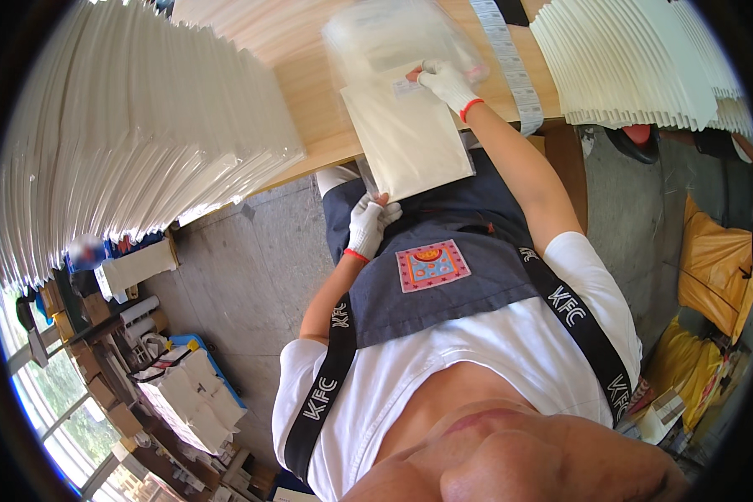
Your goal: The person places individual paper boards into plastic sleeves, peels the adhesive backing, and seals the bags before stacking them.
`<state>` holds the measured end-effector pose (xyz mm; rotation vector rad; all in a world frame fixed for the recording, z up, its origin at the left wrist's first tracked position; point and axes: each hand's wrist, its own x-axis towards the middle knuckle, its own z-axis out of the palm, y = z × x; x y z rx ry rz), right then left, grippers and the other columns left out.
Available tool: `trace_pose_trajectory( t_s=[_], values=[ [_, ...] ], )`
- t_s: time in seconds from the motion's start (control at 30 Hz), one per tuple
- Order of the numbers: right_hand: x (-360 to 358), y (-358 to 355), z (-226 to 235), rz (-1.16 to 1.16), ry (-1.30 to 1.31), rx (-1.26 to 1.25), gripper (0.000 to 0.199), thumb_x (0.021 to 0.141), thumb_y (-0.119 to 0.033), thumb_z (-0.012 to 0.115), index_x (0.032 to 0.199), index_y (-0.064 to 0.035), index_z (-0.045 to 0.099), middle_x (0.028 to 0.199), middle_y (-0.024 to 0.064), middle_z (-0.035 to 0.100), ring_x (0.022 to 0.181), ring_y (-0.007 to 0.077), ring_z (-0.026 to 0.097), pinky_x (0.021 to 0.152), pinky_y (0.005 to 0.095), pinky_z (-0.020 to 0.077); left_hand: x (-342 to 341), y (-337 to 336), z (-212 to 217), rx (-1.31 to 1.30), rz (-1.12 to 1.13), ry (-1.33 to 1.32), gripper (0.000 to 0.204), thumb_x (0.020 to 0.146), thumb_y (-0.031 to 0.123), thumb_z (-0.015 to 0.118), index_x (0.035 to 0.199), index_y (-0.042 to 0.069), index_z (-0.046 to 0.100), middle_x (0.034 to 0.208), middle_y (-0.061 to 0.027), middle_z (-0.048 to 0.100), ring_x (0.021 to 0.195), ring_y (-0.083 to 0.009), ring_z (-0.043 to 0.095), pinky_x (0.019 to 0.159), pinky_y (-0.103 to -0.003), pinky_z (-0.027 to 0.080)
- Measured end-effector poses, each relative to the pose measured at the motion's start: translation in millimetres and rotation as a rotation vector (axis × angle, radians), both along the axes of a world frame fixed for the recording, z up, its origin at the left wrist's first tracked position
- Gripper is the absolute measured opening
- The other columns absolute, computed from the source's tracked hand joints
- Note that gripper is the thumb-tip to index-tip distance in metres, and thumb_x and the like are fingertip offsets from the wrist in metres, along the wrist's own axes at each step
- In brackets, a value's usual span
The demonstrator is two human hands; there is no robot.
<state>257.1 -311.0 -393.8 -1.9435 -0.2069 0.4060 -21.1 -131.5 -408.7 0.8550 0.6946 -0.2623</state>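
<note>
A flat cream packet [414,142] in clear plastic slants from the table's near edge over my lap. My left hand [370,224], in a white glove with a red cuff, grips its near left corner between thumb and fingers. At the far right corner, my gloved right hand [446,86] has its fingers curled together, with bare fingertips on the edge of a small white label [405,87]. The label lies against the packet's surface. Whether its whole underside is stuck down cannot be seen. Clear plastic bags [381,38] lie flat just beyond the packet.
A tall stack of plastic-wrapped white packets [159,117] stands left on the wooden table [309,100]. Another stack [632,67] stands right. Between it and the bags runs a strip of labels [510,63]. Yellow sacks [711,268] and a white-topped bin [192,393] are on the floor.
</note>
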Motion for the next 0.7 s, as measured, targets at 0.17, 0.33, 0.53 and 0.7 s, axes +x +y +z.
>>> trace_pose_trajectory(
  t_s=[0.17, 0.33, 0.53, 0.7],
  values=[
    [-6, 19, 8, -0.067, -0.412, -0.471, 0.022, 0.082, -0.023, 0.059, 0.096, -0.0067, 0.064, 0.103, 0.0100, 0.063, 0.099, 0.0248, 0.056, 0.086, 0.0324, 0.0423, -5, -3, 7, -0.032, 0.029, 0.029, 0.005, 0.089, 0.010, 0.055, 0.092, 0.009, 0.052, 0.082, -0.0032, 0.061, 0.071, -0.0179, 0.065, 0.066, -0.035, 0.056],
    [-8, -4, 4, -0.414, -0.691, -0.471, 0.035, 0.082, -0.035, 0.061, 0.107, -0.0107, 0.058, 0.106, 0.0082, 0.062, 0.108, 0.0297, 0.052, 0.087, 0.0374, 0.0405, -3, 4, 17, -0.053, -0.025, -0.031, 0.010, 0.088, 0.009, 0.055, 0.098, 0.008, 0.052, 0.086, -0.0042, 0.061, 0.069, -0.0175, 0.064, 0.064, -0.033, 0.056],
    [-91, -103, 33, 0.139, -0.122, -0.598, 0.040, 0.091, -0.040, 0.041, 0.105, -0.0076, 0.059, 0.092, 0.0152, 0.065, 0.089, 0.0312, 0.061, 0.075, 0.0432, 0.0451, 34, -4, 104, 0.266, -0.149, -0.327, 0.022, 0.090, 0.010, 0.054, 0.109, 0.000, 0.053, 0.091, -0.0063, 0.063, 0.068, -0.0140, 0.064, 0.065, -0.026, 0.053],
    [-154, -82, 31, -0.252, 0.372, 0.766, 0.039, 0.093, -0.019, 0.052, 0.124, 0.0032, 0.046, 0.100, 0.0062, 0.061, 0.086, 0.0104, 0.059, 0.073, 0.0239, 0.0488, 54, 5, 212, 0.916, -0.502, -0.676, 0.013, 0.081, 0.012, 0.066, 0.089, 0.003, 0.063, 0.070, -0.0028, 0.060, 0.057, -0.0107, 0.057, 0.056, -0.023, 0.043]
  ],
)
